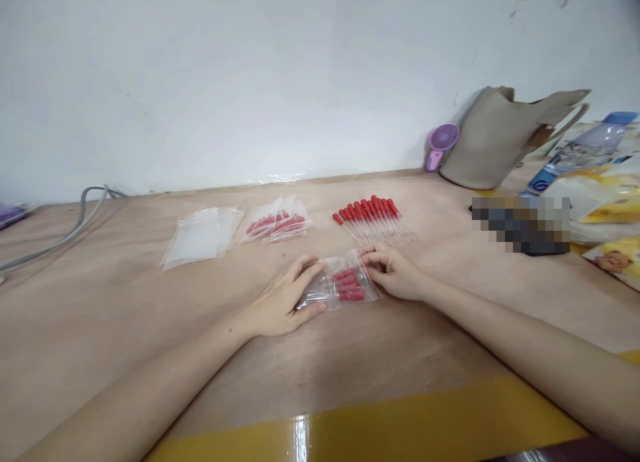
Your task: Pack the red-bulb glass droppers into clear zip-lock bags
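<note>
The bag [345,285] of red droppers lies on the tabletop [125,315] between both hands. The left hand [283,302] lies flat with fingers spread, pinning its far end. The right hand [395,275] pinches the zip edge with curled fingers. This looks like sealing, and running along the strip calls for steady pinning.

left hand [280,303] and right hand [396,277] hold the dropper bag [344,286].

One zip bag [320,292] was logged at centre, with four red-capped droppers [350,287] counted inside. One row of loose droppers [373,217] numbered about a dozen; the exact count was not resolved. One pile of filled bags [277,225], one stack of empty bags [203,241], one fan [441,141], one handbag [500,145] and one bottle [583,147] were recorded.
</note>
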Tool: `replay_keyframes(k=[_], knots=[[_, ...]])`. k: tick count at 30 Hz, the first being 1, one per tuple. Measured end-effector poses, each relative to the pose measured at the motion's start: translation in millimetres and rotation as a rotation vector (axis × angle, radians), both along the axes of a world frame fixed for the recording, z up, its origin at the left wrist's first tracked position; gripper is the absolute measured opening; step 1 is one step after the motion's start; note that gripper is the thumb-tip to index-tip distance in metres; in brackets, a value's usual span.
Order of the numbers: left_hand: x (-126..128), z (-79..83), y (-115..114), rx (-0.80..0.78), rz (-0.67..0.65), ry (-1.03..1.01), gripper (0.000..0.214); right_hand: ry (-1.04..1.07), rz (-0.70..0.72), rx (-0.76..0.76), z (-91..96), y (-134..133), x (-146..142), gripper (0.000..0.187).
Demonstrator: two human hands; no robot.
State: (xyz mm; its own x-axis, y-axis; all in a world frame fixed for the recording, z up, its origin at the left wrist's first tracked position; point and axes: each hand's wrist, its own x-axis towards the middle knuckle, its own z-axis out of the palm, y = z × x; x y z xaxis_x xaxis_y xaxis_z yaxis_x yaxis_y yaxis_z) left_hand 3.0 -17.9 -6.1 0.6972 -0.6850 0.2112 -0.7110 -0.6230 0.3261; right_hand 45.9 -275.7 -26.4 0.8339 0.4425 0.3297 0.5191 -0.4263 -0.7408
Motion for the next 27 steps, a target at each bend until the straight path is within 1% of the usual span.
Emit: replay_keyframes(k=[1, 3, 4, 6, 8, 10, 13, 15, 17, 20, 23, 24, 25, 26, 27], knots=[[0.0, -0.3, 0.3, 0.011, 0.003, 0.001, 0.058, 0.030, -0.007, -0.020, 4.3, -2.2, 1.3, 0.015], [0.3, -1.0, 0.8, 0.037, 0.004, 0.004, 0.054, 0.082, -0.099, -0.078, 14.4, -5.8, 6.5, 0.015], [0.6, -1.3, 1.0, 0.048, 0.003, 0.000, 0.052, 0.078, -0.164, -0.119, 19.6, -6.2, 10.5, 0.014], [1.4, -1.9, 1.1, 0.063, -0.003, -0.016, 0.049, -0.010, -0.275, -0.238, 29.6, -1.9, 21.1, 0.013], [2.2, -2.4, 1.0, 0.068, -0.006, -0.039, 0.048, -0.147, -0.345, -0.382, 37.5, 10.0, 34.3, 0.013], [2.5, -2.7, 0.9, 0.074, -0.008, -0.049, 0.049, -0.214, -0.406, -0.511, 42.4, 28.0, 48.8, 0.018], [2.0, -2.9, 1.2, 0.092, -0.012, -0.051, 0.050, -0.180, -0.491, -0.680, 45.1, 56.3, 70.2, 0.028], [1.3, -2.7, 1.6, 0.097, -0.016, -0.056, 0.050, -0.109, -0.542, -0.750, 45.1, 70.2, 82.0, 0.035], [0.7, -2.4, 1.9, 0.095, -0.018, -0.063, 0.050, -0.026, -0.580, -0.755, 44.4, 78.4, 90.4, 0.036], [0.8, -2.3, 2.1, 0.093, -0.021, -0.070, 0.050, 0.046, -0.603, -0.717, 44.0, 82.0, 95.8, 0.030], [1.7, -2.4, 2.0, 0.087, -0.024, -0.071, 0.051, 0.066, -0.614, -0.703, 47.7, 76.2, 95.4, 0.026], [1.9, -2.3, 1.8, 0.087, -0.023, -0.070, 0.051, 0.076, -0.603, -0.671, 50.1, 71.9, 94.5, 0.025], [2.1, -2.3, 1.7, 0.090, -0.020, -0.068, 0.051, 0.089, -0.577, -0.608, 52.7, 66.1, 93.2, 0.026], [2.3, -2.2, 1.6, 0.096, -0.016, -0.066, 0.051, 0.104, -0.537, -0.506, 54.9, 59.0, 91.4, 0.028], [2.3, -2.1, 1.5, 0.102, -0.011, -0.064, 0.051, 0.119, -0.484, -0.368, 56.4, 50.8, 89.0, 0.030]])
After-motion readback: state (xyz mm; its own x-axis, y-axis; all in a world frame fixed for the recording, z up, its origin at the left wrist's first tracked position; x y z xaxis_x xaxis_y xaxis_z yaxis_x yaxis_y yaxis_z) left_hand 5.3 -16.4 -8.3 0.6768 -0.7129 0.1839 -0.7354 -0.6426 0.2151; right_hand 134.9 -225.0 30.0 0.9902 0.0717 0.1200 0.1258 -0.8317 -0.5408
